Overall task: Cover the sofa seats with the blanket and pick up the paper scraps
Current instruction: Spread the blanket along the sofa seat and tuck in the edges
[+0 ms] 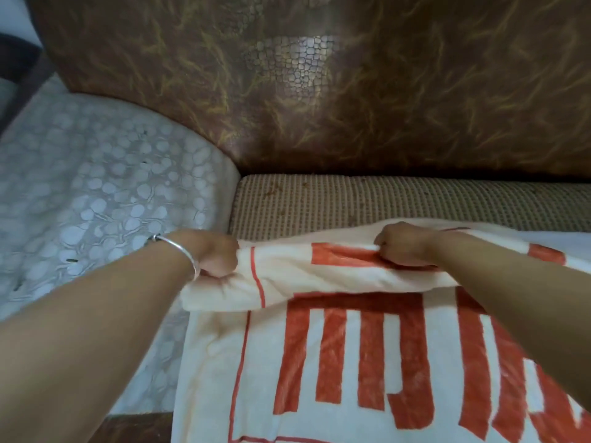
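Observation:
A cream blanket (351, 362) with large orange-red block shapes lies over the front part of the sofa seat. Its far edge is folded back into a thick roll. My left hand (216, 254), with a silver bangle on the wrist, grips the left end of that roll. My right hand (403, 244) grips the roll near its middle. Beyond the roll a strip of the tan ribbed seat cushion (351, 203) lies bare, with small brownish specks on it. No paper scraps are plainly visible.
The brown patterned backrest (319, 91) rises behind the seat. A wide pale grey armrest (96, 193) with a pebble pattern curves along the left side. A dark object sits at the far upper left corner.

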